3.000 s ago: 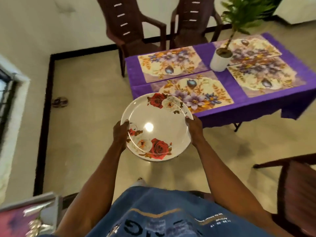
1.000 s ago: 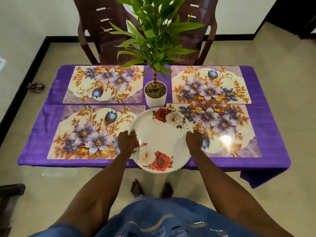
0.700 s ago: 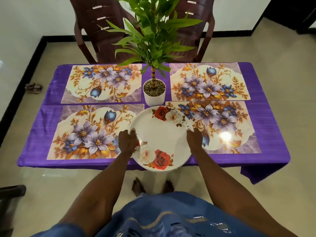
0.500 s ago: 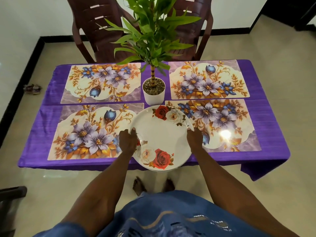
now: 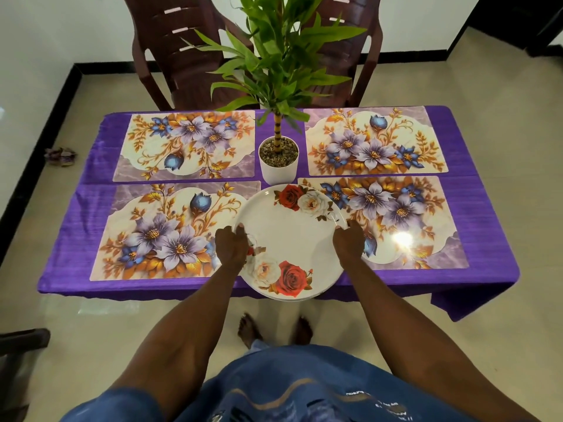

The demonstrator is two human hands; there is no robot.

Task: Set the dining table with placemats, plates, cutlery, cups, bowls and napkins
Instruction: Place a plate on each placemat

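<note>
The table (image 5: 475, 208), under a purple cloth, lies directly ahead of and below both hands. Four floral placemats are laid on it: one beyond and left of the left hand (image 5: 231, 246), one beyond and right of the right hand (image 5: 348, 245), and two farther out at the far edge. A potted plant (image 5: 278, 162) stands just beyond the hands, between the two far mats.

Step in hand: plates. The placemat step looks complete; no cutlery, cups, bowls or napkins are visible.

The plate (image 5: 289, 236), white with rose prints, is held between the hands above the near table edge, overlapping the inner ends of both near mats. Thin edges under its near rim suggest a stack, but this cannot be confirmed. Each hand is clamped on the rim at its own side, thumb on top, fingers curled beneath.

Next move, as judged: shift the plate sideways, centre it over one near mat, lower it flat and let go, keeping clear of the plant.
</note>
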